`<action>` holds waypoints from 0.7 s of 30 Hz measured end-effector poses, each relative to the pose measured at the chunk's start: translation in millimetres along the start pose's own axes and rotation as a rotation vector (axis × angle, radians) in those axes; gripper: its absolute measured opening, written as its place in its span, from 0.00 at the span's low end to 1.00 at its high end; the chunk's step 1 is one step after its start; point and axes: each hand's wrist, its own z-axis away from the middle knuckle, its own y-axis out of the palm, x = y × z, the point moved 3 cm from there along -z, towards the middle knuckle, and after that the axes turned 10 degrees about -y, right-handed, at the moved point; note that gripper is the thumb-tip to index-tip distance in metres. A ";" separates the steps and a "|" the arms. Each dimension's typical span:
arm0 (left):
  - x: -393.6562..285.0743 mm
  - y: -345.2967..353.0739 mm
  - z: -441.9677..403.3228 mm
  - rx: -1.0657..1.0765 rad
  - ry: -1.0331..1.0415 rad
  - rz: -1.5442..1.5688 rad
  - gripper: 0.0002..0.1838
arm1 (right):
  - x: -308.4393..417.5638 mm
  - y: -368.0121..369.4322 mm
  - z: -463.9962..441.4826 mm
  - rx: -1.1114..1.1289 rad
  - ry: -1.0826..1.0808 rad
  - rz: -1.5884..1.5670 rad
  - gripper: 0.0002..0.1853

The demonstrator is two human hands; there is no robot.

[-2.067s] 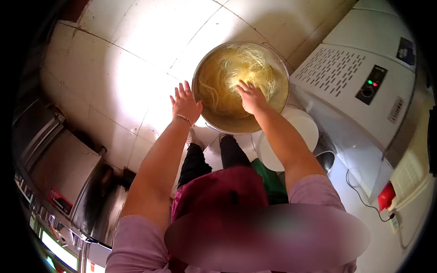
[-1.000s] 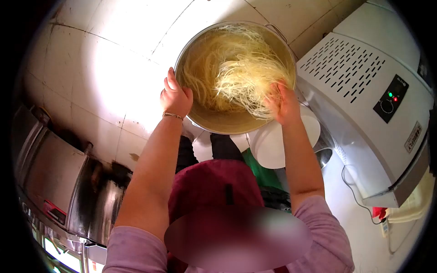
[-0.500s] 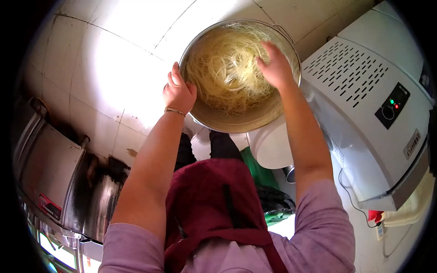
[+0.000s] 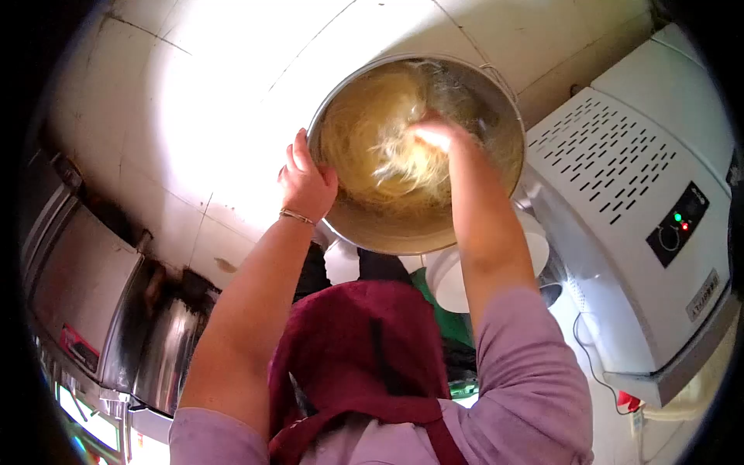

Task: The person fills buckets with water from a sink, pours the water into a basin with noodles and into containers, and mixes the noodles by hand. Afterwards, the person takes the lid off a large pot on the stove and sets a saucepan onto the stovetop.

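Note:
A large round metal pot (image 4: pixel 484 194) stands on the floor in front of me, with a pale yellow tangle of thin strands (image 4: pixel 360 147) inside. At its left rim is my left hand (image 4: pixel 307 180), the fingers together along the edge and the thumb toward the inside. My right hand (image 4: pixel 438 132) reaches into the pot, its fingers closed on some of the strands. Motion blurs the strands near it, and its fingertips are partly hidden among them.
A white appliance (image 4: pixel 620 155) with slots and a lit panel stands at the right. White round container (image 4: pixel 449 287) sits below the pot. At the left are a dark metal unit (image 4: pixel 89 279) and a shiny metal cylinder (image 4: pixel 167 356). A cable (image 4: pixel 585 356) lies at lower right.
My left hand has come onto the pot rim. My right hand lifted strands at the right side, let them go with fingers apart, and is now back down in them nearer the middle.

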 end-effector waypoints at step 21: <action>2.0 1.9 -0.8 0.054 -0.026 -0.040 0.38 | 59.2 -44.3 9.2 -0.471 -0.275 0.513 0.27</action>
